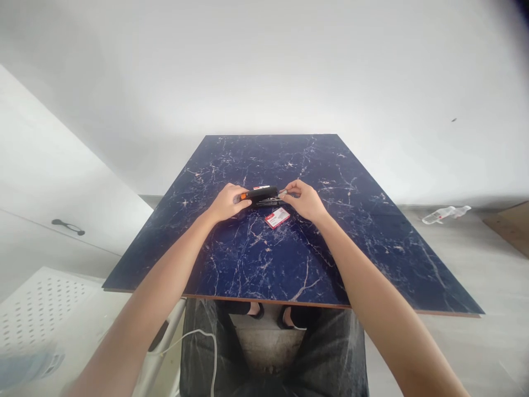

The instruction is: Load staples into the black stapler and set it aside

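My left hand (pixel 230 202) is closed around the rear of a black stapler (pixel 264 193) with an orange part at its left end. The stapler lies lengthwise across the middle of the table, its metal inner track showing under the top arm. At its right end my right hand (pixel 305 199) pinches a small silvery piece (pixel 282 193) that looks like a strip of staples. Just in front of the stapler is a small red and white staple box (pixel 277 218), lying flat. Another white and red edge (pixel 261 187) shows behind the stapler, mostly hidden by it.
The dark blue marble-patterned table (pixel 264 264) stands against a white wall. On the floor to the right lie clear plastic bottles (pixel 445 214) beside a brown cardboard box (pixel 510 223). A white cable (pixel 215 353) hangs by my lap, and a white perforated surface (pixel 41 309) is at left.
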{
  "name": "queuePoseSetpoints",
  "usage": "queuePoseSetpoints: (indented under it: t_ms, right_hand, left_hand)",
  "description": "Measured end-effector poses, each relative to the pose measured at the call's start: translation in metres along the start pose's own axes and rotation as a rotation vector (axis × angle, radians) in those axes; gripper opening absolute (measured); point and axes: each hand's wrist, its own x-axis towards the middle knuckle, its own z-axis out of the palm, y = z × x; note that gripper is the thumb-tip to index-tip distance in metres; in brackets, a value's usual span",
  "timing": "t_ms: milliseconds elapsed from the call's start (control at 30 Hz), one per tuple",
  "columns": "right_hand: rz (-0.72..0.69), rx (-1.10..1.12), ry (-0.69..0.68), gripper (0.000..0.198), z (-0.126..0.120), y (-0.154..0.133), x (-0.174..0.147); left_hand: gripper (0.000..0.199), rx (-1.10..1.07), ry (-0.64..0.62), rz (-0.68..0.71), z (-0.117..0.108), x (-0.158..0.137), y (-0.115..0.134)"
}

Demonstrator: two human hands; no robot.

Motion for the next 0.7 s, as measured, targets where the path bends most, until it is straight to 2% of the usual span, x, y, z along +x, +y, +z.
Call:
queuePoseSetpoints:
  t_ms: [167, 467, 700]
  right_hand:
    - [-0.014, -0.035, -0.058, 0.021, 0.0017, -0.0001, -0.0011]
    - [-0.018, -0.143, -0.034, 0.022, -0.0006, -0.0017, -0.0019]
    - [0.024, -0.079, -0.029, 0.025, 0.0007, 0.0022, -0.0003]
  left_hand:
    - [0.033, 0.004, 0.000, -0.017, 0.0001, 0.0002, 0.0007]
    - [0.032, -0.004, 0.004, -0.002, -0.0003, -0.0001, 0.0002]
    - [0.030, -0.003, 0.003, 0.001, 0.0008, 0.0002, -0.0003]
